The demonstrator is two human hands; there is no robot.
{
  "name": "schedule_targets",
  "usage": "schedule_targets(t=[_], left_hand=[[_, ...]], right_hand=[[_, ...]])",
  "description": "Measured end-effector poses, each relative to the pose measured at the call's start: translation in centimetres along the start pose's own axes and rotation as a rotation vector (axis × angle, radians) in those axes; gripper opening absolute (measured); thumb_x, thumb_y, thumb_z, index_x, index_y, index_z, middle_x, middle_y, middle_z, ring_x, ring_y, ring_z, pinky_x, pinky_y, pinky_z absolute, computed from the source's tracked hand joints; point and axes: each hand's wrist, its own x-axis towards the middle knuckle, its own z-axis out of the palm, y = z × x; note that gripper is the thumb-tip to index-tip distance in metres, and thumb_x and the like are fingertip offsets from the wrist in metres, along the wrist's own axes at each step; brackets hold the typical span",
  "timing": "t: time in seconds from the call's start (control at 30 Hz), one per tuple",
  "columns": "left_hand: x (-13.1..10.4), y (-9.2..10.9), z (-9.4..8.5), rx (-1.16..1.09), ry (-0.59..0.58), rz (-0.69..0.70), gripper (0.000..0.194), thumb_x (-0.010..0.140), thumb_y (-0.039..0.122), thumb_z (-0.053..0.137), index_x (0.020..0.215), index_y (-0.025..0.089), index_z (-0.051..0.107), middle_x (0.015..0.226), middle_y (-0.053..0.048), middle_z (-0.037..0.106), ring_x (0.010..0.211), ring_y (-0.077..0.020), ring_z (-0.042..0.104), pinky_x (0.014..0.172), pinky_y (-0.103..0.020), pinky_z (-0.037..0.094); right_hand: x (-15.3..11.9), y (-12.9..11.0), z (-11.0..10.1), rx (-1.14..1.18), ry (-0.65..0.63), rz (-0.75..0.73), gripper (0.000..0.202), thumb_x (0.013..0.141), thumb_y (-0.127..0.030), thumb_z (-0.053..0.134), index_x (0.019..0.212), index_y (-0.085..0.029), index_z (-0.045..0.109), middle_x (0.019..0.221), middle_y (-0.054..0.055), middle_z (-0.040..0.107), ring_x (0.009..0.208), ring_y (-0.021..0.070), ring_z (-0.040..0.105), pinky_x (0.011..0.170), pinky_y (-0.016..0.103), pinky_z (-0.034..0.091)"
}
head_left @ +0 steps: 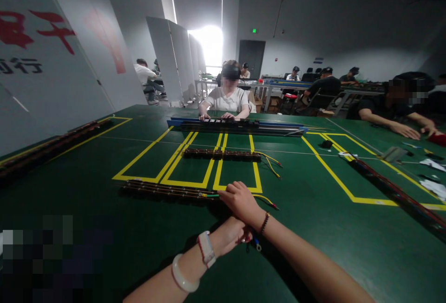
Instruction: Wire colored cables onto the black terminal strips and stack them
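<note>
Near black strip (160, 190) ran left from the right hand (240, 201) — fingers curled at green wire (210, 195); left hand (228, 235) bunched beside blue lug (258, 247) — couldn't tell either grip.

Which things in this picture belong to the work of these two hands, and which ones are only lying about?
Seemingly in use: green-yellow wire at the right hand; nearest dark strip; blue ring terminal beside the left hand.

Seemingly lying about: second dark strip, farther off; small black block; white papers.

Left hand (227, 237) partly hidden; nearest strip (156, 191) covered at end
</note>
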Motion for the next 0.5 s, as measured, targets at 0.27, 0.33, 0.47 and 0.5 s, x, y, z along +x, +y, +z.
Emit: schedule_targets(t=[0.27, 0.33, 0.47, 0.5], left_hand=[[-0.3, 0.0, 0.2, 0.202, 0.063, 0.062, 0.019, 0.084, 0.034, 0.049, 0.089, 0.016, 0.047, 0.062, 0.004, 0.053, 0.042, -0.0051, 0.042, 0.043, -0.02, 0.024], [-0.4, 0.4, 0.0, 0.343, 0.08, 0.058, 0.024, 0.086, 0.04, 0.044, 0.09, 0.016, 0.048, 0.062, 0.005, 0.052, 0.038, -0.0041, 0.038, 0.04, -0.02, 0.022], [-0.7, 2.0, -0.7, 0.631, 0.073, 0.033, 0.033, 0.089, 0.046, 0.037, 0.082, 0.016, 0.05, 0.059, 0.005, 0.05, 0.036, -0.0042, 0.031, 0.04, -0.02, 0.023], [-0.8, 2.5, -0.8, 0.725, 0.076, 0.044, 0.034, 0.09, 0.044, 0.035, 0.079, 0.016, 0.051, 0.058, 0.004, 0.049, 0.038, -0.0051, 0.033, 0.041, -0.02, 0.026]], right_hand=[[-5.1, 3.8, -1.0, 0.159, 0.143, 0.198, 0.032, 0.093, -0.032, 0.046, 0.122, -0.022, 0.056, 0.105, 0.009, 0.058, 0.096, 0.0207, 0.049, 0.084, 0.035, 0.039], [-7.0, 5.2, -0.9, 0.148, 0.122, 0.243, 0.029, 0.092, -0.033, 0.048, 0.117, -0.021, 0.059, 0.1, 0.008, 0.06, 0.092, 0.0206, 0.05, 0.082, 0.035, 0.039], [-9.2, 6.9, -0.3, 0.16, 0.068, 0.312, 0.024, 0.091, -0.035, 0.05, 0.105, -0.022, 0.065, 0.087, 0.006, 0.06, 0.082, 0.0183, 0.05, 0.075, 0.031, 0.037], [-9.3, 7.1, -0.1, 0.167, 0.064, 0.322, 0.024, 0.092, -0.035, 0.049, 0.101, -0.022, 0.067, 0.086, 0.005, 0.06, 0.08, 0.0177, 0.05, 0.073, 0.03, 0.037]])
